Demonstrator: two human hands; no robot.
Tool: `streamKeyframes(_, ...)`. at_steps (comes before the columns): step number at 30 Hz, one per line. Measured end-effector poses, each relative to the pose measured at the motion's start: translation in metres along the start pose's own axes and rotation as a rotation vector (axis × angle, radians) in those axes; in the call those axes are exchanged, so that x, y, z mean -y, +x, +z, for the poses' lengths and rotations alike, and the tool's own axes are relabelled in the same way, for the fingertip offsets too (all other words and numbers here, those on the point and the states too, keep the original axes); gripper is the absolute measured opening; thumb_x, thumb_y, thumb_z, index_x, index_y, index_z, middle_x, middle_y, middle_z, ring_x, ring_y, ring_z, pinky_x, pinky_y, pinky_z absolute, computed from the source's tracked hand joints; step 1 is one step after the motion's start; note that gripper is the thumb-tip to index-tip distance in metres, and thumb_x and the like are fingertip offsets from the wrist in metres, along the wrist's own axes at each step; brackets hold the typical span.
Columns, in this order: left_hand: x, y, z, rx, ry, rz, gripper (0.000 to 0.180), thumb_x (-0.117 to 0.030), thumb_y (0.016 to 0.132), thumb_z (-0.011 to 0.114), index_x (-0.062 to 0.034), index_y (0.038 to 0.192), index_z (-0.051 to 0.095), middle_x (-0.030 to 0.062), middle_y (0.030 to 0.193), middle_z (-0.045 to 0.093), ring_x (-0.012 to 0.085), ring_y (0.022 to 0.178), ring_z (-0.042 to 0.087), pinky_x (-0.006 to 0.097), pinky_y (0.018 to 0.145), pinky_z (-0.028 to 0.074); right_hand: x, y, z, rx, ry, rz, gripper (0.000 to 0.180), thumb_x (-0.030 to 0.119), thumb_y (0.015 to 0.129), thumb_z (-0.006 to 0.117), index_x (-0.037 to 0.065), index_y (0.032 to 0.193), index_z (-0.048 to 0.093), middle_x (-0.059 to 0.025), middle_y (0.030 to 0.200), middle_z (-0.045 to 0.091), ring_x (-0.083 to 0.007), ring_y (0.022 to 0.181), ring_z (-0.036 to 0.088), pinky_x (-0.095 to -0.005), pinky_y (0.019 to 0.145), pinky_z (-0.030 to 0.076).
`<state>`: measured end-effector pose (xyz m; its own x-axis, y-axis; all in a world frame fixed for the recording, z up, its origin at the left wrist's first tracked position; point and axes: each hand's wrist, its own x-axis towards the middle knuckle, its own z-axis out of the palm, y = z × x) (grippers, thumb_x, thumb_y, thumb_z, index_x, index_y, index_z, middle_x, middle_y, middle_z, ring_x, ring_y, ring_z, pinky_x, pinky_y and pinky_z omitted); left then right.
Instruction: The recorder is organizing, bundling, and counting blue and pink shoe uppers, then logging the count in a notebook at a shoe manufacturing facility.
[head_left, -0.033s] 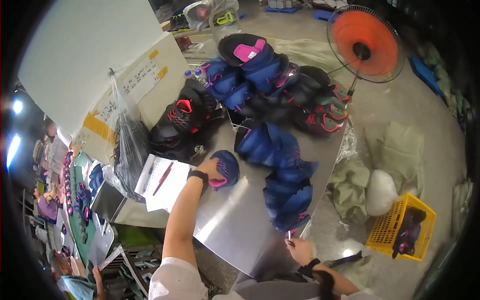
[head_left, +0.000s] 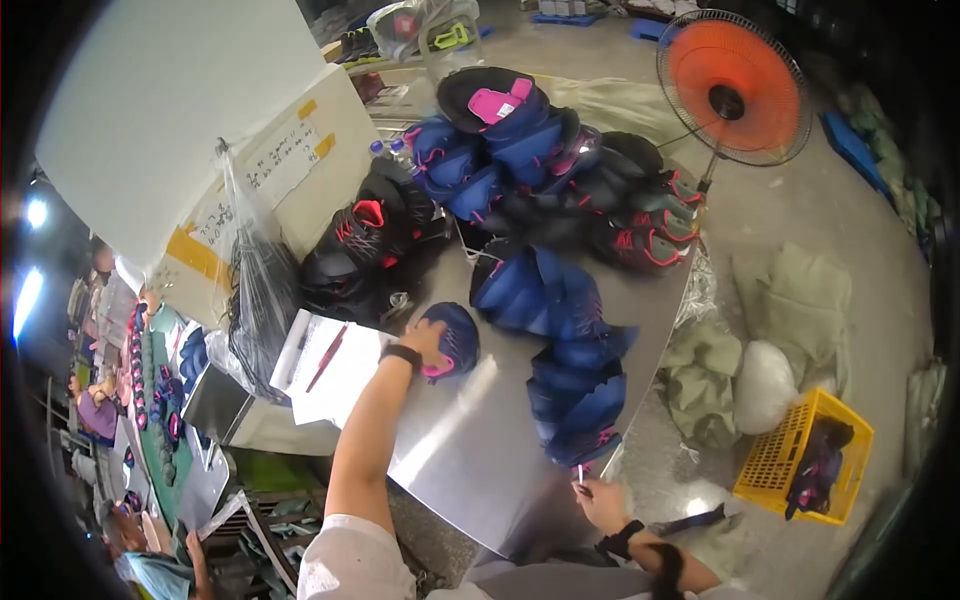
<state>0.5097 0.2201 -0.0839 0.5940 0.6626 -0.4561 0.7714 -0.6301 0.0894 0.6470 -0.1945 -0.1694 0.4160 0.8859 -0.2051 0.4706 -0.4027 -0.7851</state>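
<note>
The left hand [head_left: 428,342] is stretched out over the metal table [head_left: 470,460], its fingers curled around the near edge of a dark blue shoe upper with pink trim [head_left: 452,340], which lies on the tabletop near its left side. The right hand [head_left: 600,500] sits at the near right edge of the table, fingers pinched shut on a thin white stick-like tool [head_left: 581,474] that points up; what kind of tool it is cannot be made out.

Just right of the held upper, a row of blue uppers [head_left: 570,350] runs from the middle of the table toward its near right corner. Farther off are heaped black shoes with red trim [head_left: 365,240] on the left and a pile of blue and black uppers [head_left: 520,140] at the far end.

Left of the left hand lies a white paper sheet [head_left: 325,365] with a red pen [head_left: 327,357] on it. Behind it stands a pale cardboard sheet [head_left: 280,190] with yellow tape patches and a white handwritten label. An orange fan [head_left: 733,88] stands far right; a yellow crate [head_left: 800,455] sits on the floor to the right.
</note>
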Motion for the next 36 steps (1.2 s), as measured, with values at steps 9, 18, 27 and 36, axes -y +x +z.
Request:
streamKeyframes(9,0.008,-0.011,0.032,-0.382,-0.508,-0.047,0.053,-0.022,0.074,0.060,0.0042,0.116,0.041,0.0255,0.089,0.059,0.0391,0.086,0.058,0.042,0.077,0.045,-0.017,0.005,0.003,-0.030,0.053,0.052,0.015,0.008,0.078,0.056,0.006,0.090,0.065,-0.0099,0.069,0.062,-0.0216,0.061,0.061,-0.0298,0.057,0.047)
streamKeyframes(18,0.022,0.044,-0.010,0.157,-0.046,0.245,0.086,-0.044,0.057,0.076,0.0031,0.120,0.041,0.0253,0.113,0.051,0.0334,0.106,0.051,0.037,0.090,0.040,-0.010,0.008,0.008,-0.138,-0.027,0.108,0.013,0.005,0.072,0.060,0.008,0.084,0.064,-0.0105,0.081,0.065,-0.0265,0.071,0.063,-0.0323,0.062,0.049)
streamKeyframes(27,0.000,0.002,0.041,-0.122,0.034,0.429,0.062,-0.046,0.044,0.078,-0.0132,0.093,0.060,0.0129,0.102,0.055,0.0326,0.104,0.047,0.051,0.070,0.041,0.010,0.014,0.020,-0.138,-0.085,0.037,0.014,0.014,0.079,0.057,0.003,0.080,0.065,-0.0131,0.061,0.060,-0.0224,0.056,0.061,-0.0320,0.053,0.045)
streamKeyframes(36,0.116,-0.263,-0.003,-0.762,-1.536,-0.036,0.042,-0.019,0.081,0.063,0.0058,0.111,0.050,0.0057,0.097,0.059,0.0135,0.084,0.056,0.028,0.078,0.047,-0.053,0.014,-0.001,0.019,-0.320,-0.073,0.022,0.021,0.084,0.054,0.001,0.086,0.061,-0.0216,0.081,0.061,-0.0347,0.065,0.057,-0.0407,0.062,0.045)
